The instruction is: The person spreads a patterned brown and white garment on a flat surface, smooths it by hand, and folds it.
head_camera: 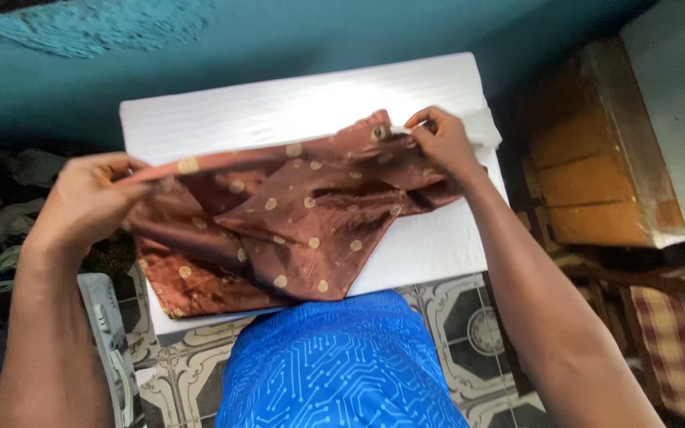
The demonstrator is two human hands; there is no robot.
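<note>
White padded board [311, 99] | both hands raised, L hand [89, 198] & R hand [441, 143] pinching brown dotted cloth [295, 222] edge taut

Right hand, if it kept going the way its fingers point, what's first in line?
The right hand points toward the left hand, along the brown dotted fabric it pinches. More of that fabric comes first, probably; depth is unclear.

Bare forearms, no sleeves near either hand; blue garment [342, 364] with a pale circuit-like line pattern covers the lap.
</note>
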